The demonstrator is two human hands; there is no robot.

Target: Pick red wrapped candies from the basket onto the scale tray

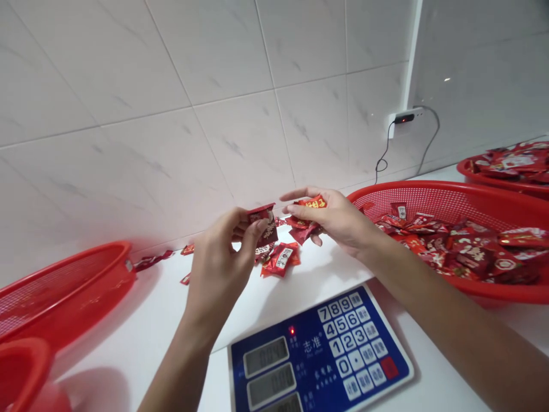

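Note:
My left hand (223, 252) pinches a dark red snack packet (268, 229) between thumb and fingers. Several red and orange snack packets (315, 203) are gripped in my right hand (343, 220), its index finger stretched out toward the left. Both hands are over the white platform (295, 280) of a digital scale. Beneath them, a small heap of red packets (281, 259) lies on that platform, partly hidden by my left hand. The scale's blue panel (313, 349) with number keys and displays faces me; a red light glows on it.
At the right, a large red mesh basket (355, 197) holds many packets, with another filled red basket (465, 169) behind it. Red baskets (124, 252) also stand at the left. Loose packets (154, 260) lie by the tiled wall, where a plug (404, 118) and cables hang.

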